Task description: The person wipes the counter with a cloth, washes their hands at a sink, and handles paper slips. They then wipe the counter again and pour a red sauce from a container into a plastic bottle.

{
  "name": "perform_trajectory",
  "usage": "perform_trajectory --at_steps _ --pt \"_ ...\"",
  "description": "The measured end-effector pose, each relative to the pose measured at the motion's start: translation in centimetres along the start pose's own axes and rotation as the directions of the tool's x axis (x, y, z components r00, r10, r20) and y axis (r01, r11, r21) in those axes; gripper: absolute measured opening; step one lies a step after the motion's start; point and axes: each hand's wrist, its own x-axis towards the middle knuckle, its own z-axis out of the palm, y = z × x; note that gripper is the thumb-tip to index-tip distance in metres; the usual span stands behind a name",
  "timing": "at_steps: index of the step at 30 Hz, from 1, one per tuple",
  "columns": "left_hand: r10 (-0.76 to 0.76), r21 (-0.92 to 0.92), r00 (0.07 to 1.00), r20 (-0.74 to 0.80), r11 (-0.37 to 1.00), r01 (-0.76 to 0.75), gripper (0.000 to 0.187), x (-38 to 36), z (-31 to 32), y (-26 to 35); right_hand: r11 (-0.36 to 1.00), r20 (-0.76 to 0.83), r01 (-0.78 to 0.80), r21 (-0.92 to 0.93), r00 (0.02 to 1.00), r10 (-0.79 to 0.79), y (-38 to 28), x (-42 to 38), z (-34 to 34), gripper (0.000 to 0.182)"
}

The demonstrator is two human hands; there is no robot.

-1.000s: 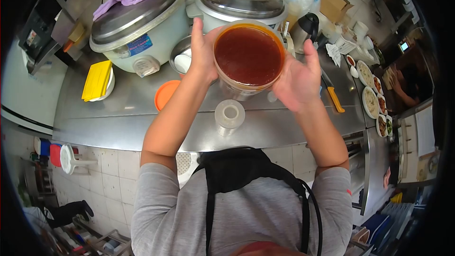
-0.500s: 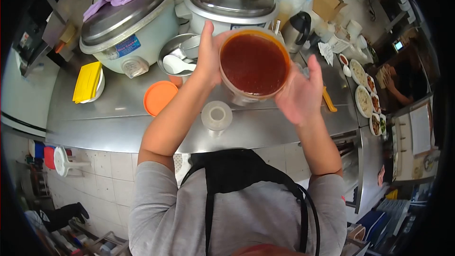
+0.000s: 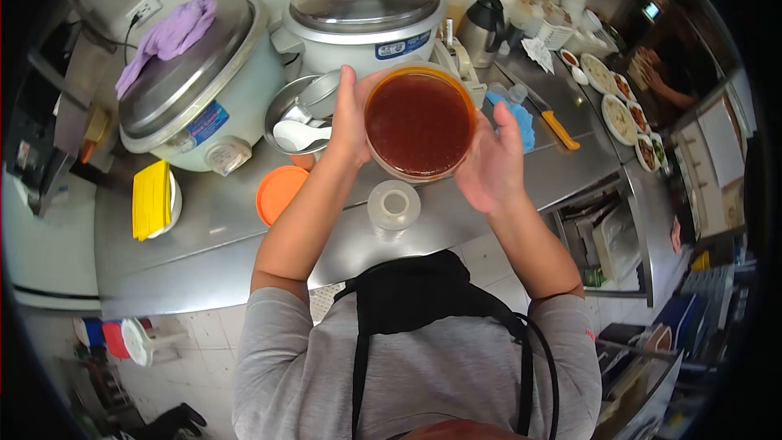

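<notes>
A round clear tub (image 3: 423, 70) of dark red sauce is held up over the steel counter, its open top facing me. My left hand (image 3: 353, 129) grips its left side with the thumb pointing up. On the opposite side my right hand (image 3: 494, 165) presses its palm and fingers against the tub, thumb also raised. The far fingers of both hands are hidden. Just below the tub stands a translucent plastic container (image 3: 394, 209) with a round opening. An orange lid (image 3: 279, 193) lies beside my left forearm. Behind that, a metal bowl (image 3: 271, 118) contains a white spoon (image 3: 300, 135).
Two rice cookers (image 3: 191, 114) (image 3: 366, 12) stand at the back, the left one with a purple cloth (image 3: 175, 31). Yellow packets (image 3: 151, 200) rest in a bowl at left. To the right are a blue cloth (image 3: 521, 124), a knife (image 3: 558, 126) and plates of food (image 3: 619, 118).
The view has swung, so the counter sits lower and tilted. The tub stays between both hands, slightly further left in view. The blue cloth and knife blade now show at right.
</notes>
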Motion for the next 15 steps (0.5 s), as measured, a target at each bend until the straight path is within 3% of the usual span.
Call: perform_trajectory --at_steps 4,7,15 --pt "-0.035 -0.009 0.996 0.082 0.999 0.036 0.071 0.1 -1.0 -0.2 0.997 -0.129 0.041 0.064 0.991 -0.032 1.1 -0.5 1.2 0.05" --pt "-0.052 -0.049 0.996 0.071 0.997 0.055 0.069 0.3 -1.8 -0.7 0.995 -0.102 0.075 -0.067 0.991 -0.082 1.8 -0.7 1.0 0.064" --pt "-0.015 -0.042 0.993 0.116 0.999 0.02 0.068 0.3 -1.9 -0.4 0.984 -0.122 0.117 -0.134 0.984 -0.133 2.1 -1.1 2.2 0.065"
